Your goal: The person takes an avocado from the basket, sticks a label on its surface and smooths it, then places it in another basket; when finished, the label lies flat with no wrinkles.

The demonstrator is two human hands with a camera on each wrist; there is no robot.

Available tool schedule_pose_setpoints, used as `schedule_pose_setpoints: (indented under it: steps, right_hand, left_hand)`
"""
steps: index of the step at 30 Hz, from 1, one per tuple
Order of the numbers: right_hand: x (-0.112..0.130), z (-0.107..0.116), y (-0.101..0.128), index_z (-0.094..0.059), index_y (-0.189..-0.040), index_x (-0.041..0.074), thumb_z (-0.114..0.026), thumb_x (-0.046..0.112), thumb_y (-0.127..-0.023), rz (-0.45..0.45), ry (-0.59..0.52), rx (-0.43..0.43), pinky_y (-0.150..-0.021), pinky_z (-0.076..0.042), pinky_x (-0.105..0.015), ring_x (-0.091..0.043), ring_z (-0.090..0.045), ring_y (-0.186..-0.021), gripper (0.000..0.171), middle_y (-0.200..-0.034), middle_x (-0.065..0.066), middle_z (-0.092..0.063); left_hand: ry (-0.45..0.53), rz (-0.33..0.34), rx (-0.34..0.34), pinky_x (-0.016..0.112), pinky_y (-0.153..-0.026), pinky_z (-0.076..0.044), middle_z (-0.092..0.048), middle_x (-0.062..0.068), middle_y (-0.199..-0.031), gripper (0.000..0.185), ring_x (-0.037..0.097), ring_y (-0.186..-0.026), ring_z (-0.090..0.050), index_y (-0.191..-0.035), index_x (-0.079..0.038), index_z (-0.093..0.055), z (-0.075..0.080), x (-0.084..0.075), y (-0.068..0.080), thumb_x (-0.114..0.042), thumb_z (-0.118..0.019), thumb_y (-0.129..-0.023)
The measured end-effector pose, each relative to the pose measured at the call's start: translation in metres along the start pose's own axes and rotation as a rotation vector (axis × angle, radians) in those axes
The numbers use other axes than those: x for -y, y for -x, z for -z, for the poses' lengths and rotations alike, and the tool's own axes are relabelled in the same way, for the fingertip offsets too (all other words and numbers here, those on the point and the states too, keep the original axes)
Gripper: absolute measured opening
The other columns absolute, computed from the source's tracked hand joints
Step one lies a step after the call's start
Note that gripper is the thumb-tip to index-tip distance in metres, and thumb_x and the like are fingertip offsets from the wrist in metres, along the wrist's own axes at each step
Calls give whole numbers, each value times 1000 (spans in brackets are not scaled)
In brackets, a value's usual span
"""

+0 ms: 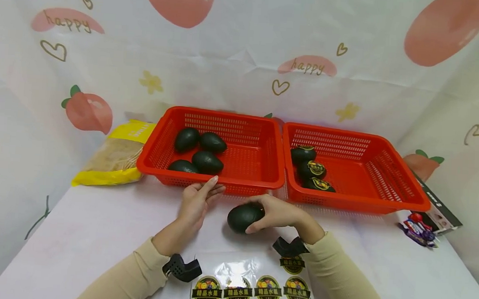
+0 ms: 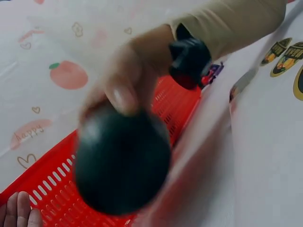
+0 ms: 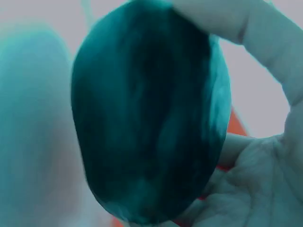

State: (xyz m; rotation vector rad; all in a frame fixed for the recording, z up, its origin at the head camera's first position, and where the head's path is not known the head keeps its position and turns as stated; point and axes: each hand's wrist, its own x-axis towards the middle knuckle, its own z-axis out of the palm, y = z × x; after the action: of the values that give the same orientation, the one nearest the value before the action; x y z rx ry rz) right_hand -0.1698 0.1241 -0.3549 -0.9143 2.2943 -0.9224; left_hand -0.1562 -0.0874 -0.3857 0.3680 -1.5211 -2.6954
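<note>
Stickers (image 1: 251, 289) lay at six o'clock; right hand (image 1: 278, 212) grasped a dark avocado (image 1: 245, 216), left hand (image 1: 197, 202) relaxed, fingers released.

A blurred right hand (image 2: 128, 80) grips what looks like a dark avocado (image 2: 122, 163) before a red basket (image 2: 52, 189).
</note>
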Motion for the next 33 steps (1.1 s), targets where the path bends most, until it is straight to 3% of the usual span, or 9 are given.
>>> schedule_pose_setpoints:
  steps: [9, 13, 15, 18, 21, 23, 25, 28, 33]
  right_hand:
    - [-17, -7, -5, -54, -128, 4, -78, 26, -74, -58, -27, -80, -90, -46, -33, -18, -55, -103, 63, -123, -8, -60]
    - [-15, -6, 2, -49, -134, 5, -77, 27, -76, -52, -37, -105, -100, -42, -42, -24, -52, -116, 68, -132, -10, -54]
    - [-14, -5, 13, -47, -135, 5, -76, 28, -76, -33, -32, -140, -102, -40, -48, -29, -49, -122, 70, -136, -13, -51]
    - [-13, -7, 35, -46, -136, 5, -76, 27, -77, 17, -3, -231, -102, -38, -55, -36, -45, -127, 70, -138, -15, -49]
    - [-14, -12, 58, -49, -133, 4, -77, 24, -76, 61, 21, -324, -99, -43, -52, -34, -49, -123, 67, -135, -15, -51]
    - [-17, -16, 71, -53, -129, 4, -77, 23, -76, 76, 30, -365, -93, -49, -43, -29, -55, -115, 61, -129, -14, -56]
    - [-20, -21, 81, -57, -123, 3, -77, 22, -76, 88, 18, -375, -83, -53, -32, -22, -60, -101, 54, -119, -13, -61]
    - [-26, -30, 91, -62, -113, 1, -77, 20, -76, 88, -35, -332, -66, -51, -21, -14, -60, -81, 45, -104, -13, -64]
    - [-33, -45, 96, -64, -109, -1, -78, 16, -74, 69, -140, -248, -56, -49, -20, -8, -56, -67, 41, -94, -11, -60]
  left_hand:
    - [-28, 131, 94, 31, -86, -53, -71, 1, -76, 16, 13, -77, -70, -97, 0, -61, 3, -13, 1, -15, -59, -92]
    - [-34, 183, 137, 30, -87, -53, -71, 0, -79, 13, 12, -79, -69, -93, -4, -64, 6, -15, 29, -15, -58, -93]
    - [-79, 184, 240, 29, -87, -53, -71, 0, -81, 11, 12, -82, -69, -91, -5, -64, 6, -13, 52, -14, -57, -92]
    - [-384, 64, 579, 29, -89, -52, -72, 6, -93, 15, 12, -92, -67, -96, -2, -67, 5, -5, 86, -14, -61, -90]
    - [-938, -236, 970, 34, -99, -46, -61, 7, -126, 41, 15, -118, -56, -122, -2, -58, 9, 6, 106, -28, -61, -91]
    - [-1260, -447, 1150, 37, -105, -40, -44, 9, -144, 58, 20, -132, -42, -138, -7, -45, 15, 13, 111, -39, -57, -91]
    - [-1511, -596, 1246, 40, -108, -36, -30, 11, -152, 70, 27, -139, -31, -146, -9, -31, 25, 20, 111, -49, -50, -91]
    - [-1670, -671, 1286, 42, -109, -35, -24, 15, -153, 75, 33, -139, -28, -148, -8, -24, 43, 28, 107, -55, -43, -92]
    - [-1662, -576, 1295, 44, -109, -34, -21, 8, -155, 69, 30, -141, -25, -148, -17, -26, 66, 15, 98, -55, -42, -92]
